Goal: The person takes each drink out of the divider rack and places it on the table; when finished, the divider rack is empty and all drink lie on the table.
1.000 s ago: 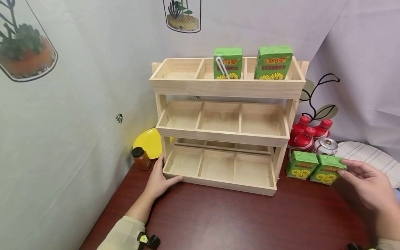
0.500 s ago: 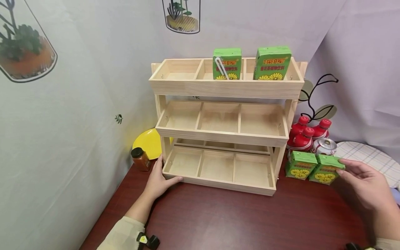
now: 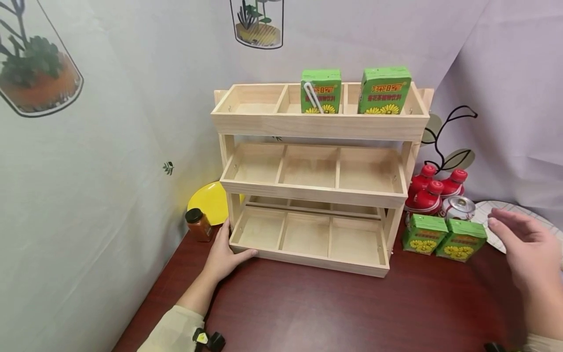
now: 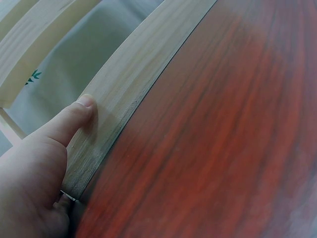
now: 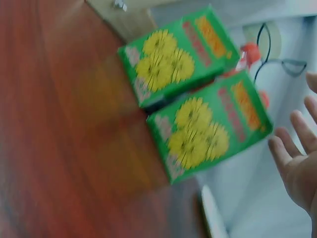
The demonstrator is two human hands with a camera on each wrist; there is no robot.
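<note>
My left hand (image 3: 223, 255) grips the lower left corner of a three-tier wooden shelf (image 3: 308, 126). In the left wrist view its thumb (image 4: 74, 119) lies on the front board, while the other fingers are mostly hidden round the end. My right hand (image 3: 530, 247) holds nothing and is just right of two green drink cartons with yellow flowers, a left carton (image 3: 424, 234) and a right carton (image 3: 461, 240), standing side by side. A gap shows between hand and right carton in the right wrist view, with fingers (image 5: 304, 131) spread loosely.
Two more green cartons, one with a straw (image 3: 321, 92) and one at right (image 3: 384, 91), stand in the top tier. Red-capped bottles (image 3: 427, 195) and a can (image 3: 458, 208) are behind the cartons. A checked plate (image 3: 494, 234), yellow plate (image 3: 211, 200) and black-lidded jar (image 3: 199, 225) flank the shelf.
My right hand has let go of the right carton and moved off to the right and slightly up. The carton stays in place; my left hand keeps its hold.
</note>
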